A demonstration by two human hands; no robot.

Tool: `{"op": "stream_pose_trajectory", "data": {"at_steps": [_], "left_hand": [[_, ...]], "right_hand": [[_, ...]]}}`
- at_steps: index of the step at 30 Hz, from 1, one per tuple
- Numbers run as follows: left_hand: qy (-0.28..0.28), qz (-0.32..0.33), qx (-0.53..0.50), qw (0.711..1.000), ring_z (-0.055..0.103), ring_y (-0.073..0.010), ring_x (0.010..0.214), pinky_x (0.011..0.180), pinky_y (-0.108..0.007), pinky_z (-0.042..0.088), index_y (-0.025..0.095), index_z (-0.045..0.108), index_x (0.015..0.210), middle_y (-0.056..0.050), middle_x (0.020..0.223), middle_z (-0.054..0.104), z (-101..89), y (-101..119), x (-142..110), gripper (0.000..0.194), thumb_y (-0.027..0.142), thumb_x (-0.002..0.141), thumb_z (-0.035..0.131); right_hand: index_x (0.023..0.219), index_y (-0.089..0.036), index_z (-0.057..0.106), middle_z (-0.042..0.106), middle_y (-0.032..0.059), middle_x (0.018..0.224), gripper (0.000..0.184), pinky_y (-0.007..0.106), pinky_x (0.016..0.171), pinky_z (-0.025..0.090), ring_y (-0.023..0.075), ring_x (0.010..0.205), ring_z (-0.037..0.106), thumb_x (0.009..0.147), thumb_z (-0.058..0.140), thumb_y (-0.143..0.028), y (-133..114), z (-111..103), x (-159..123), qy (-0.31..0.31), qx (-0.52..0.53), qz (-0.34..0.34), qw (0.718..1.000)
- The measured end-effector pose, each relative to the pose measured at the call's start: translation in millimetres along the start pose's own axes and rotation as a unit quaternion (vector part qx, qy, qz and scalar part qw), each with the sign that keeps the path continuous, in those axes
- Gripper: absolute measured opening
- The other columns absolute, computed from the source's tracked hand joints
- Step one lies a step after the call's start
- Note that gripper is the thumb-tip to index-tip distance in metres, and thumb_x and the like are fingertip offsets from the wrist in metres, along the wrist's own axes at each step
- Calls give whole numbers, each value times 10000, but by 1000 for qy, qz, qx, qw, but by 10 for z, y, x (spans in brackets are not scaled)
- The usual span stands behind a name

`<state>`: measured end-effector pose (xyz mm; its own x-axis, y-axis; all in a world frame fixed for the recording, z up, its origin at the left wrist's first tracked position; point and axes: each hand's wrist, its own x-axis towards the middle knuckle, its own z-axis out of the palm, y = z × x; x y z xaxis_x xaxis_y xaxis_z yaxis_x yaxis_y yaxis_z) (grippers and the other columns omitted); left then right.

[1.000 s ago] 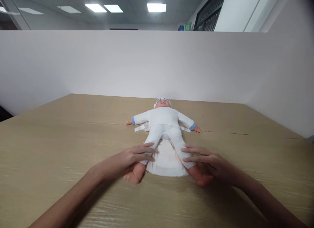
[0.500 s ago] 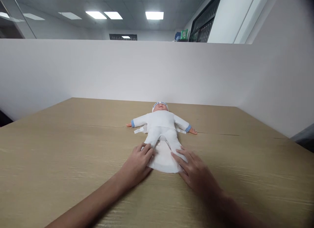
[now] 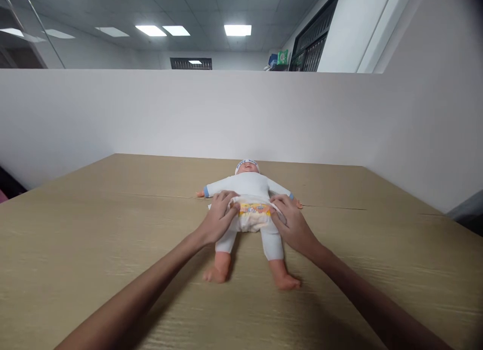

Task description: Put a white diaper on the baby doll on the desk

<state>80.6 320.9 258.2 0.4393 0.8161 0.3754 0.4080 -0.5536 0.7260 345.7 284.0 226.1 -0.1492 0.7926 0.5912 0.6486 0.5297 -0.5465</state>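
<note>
A baby doll in a white suit with blue cuffs lies on its back, arms spread and feet towards me. Over its belly and between its legs sits a white diaper with a yellow and orange printed band at the front. My left hand pinches the diaper's front edge on the left, thumb against the band. At the opposite side my right hand grips the other front corner, thumb near the band's end. A pale tab shows beside the doll's waist at left, partly behind my left hand.
The doll rests on a wide wood-grain table with a seam running across it. A white partition wall rises behind the table's far edge. A dark grey object stands past the right edge.
Both hands have moved away from me, bringing the diaper's front panel up from below the legs onto the doll's belly. The doll's legs and feet are now uncovered. The view has tilted slightly upward.
</note>
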Motion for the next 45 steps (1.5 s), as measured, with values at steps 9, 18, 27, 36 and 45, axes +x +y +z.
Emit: {"op": "stream_pose_trajectory", "data": {"at_steps": [9, 18, 27, 36, 45], "left_hand": [[-4, -134, -164, 977, 660, -347, 1153, 1072, -472, 490, 187, 669, 1037, -101, 1116, 756, 95, -659, 1027, 335, 500, 968, 569], [-70, -203, -307, 927, 743, -357, 1176, 1089, -476, 535, 146, 747, 1185, -153, 1242, 812, 116, -815, 798, 549, 610, 893, 721], [-28, -220, -235, 946, 729, -265, 1068, 930, -395, 587, 213, 728, 1248, -97, 1195, 785, -115, -712, 548, 575, 629, 856, 794], [39, -5, 8, 999, 609, -317, 1279, 1185, -518, 445, 244, 723, 1165, -89, 1331, 730, 32, -82, 574, 245, 408, 1042, 588], [-53, 100, 256, 960, 557, -379, 1306, 1133, -575, 460, 241, 778, 1198, -92, 1331, 743, 635, 163, 802, 337, 515, 1028, 682]], "right_hand": [[1056, -200, 766, 813, 78, 1016, 386, 441, 969, 593, 303, 1010, 726, 1007, 516, -490, 468, 231, 873, -12, 100, 200, 975], [1073, -213, 812, 843, 92, 1036, 455, 430, 884, 655, 327, 1021, 770, 976, 645, -625, 570, 230, 659, -84, 211, 261, 938], [1128, -197, 711, 818, 87, 1066, 537, 338, 813, 609, 248, 936, 774, 993, 592, -704, 839, -3, 224, -40, 100, 213, 971], [895, -237, 641, 691, 61, 857, 418, 370, 810, 471, 277, 866, 659, 930, 631, -653, 986, -18, -393, 40, -84, 187, 978], [977, -244, 601, 643, -1, 763, 379, 291, 646, 332, 219, 689, 607, 879, 713, -593, 1101, 2, -375, 35, -128, 267, 955]]}}
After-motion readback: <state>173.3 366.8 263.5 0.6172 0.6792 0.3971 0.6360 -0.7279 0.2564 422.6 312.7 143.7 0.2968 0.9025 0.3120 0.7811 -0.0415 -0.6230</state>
